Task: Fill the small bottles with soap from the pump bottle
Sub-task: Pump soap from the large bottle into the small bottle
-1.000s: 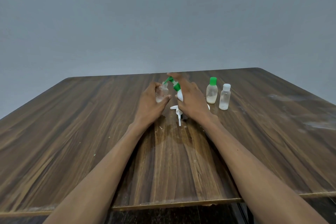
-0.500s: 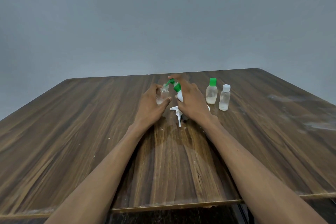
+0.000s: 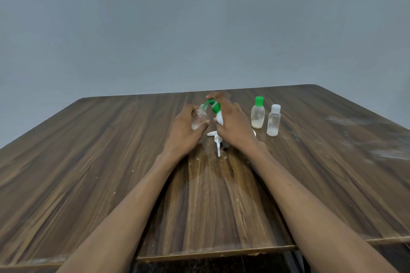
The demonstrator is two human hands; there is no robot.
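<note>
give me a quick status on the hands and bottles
Left hand grips open small bottle. Right hand tilts pump bottle, nozzle at its mouth. Two capped bottles stand right, clear.

pump bottle (image 3: 218,115): body mostly hidden behind right hand (image 3: 235,126) | right fingertips: blurred | small clear bottle (image 3: 199,117): partly covered by left hand (image 3: 185,131), fill level unclear | forearms: cut off at bottom edge | table (image 3: 88,162): corners out of frame
</note>
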